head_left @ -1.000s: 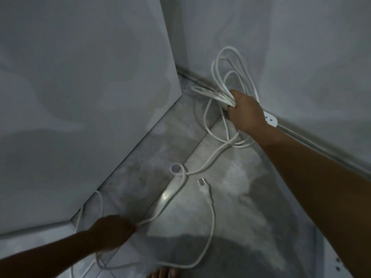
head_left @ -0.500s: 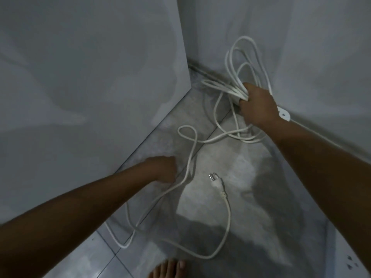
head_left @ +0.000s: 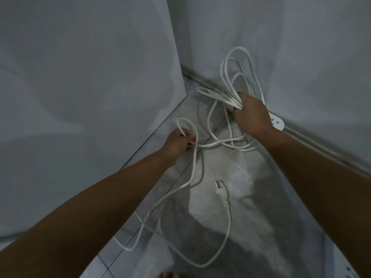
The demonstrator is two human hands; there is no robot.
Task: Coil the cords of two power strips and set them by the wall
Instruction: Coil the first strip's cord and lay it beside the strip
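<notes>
A long white cord trails over the grey floor. My right hand is closed around several gathered loops of it, held up near the far wall. The white power strip body pokes out behind my right wrist, at the wall's foot. My left hand pinches the loose cord at a small loop, close to the left wall. The two-pin plug lies free on the floor between my arms, its cord curving back toward me.
Two grey walls meet in a corner just beyond my hands. Toes of a bare foot show at the bottom edge. Another white power strip corner shows at the lower right.
My left hand has travelled forward along the loose cord, from near my feet up toward the corner, pulling a loop with it. The right hand kept its bundle almost still.
</notes>
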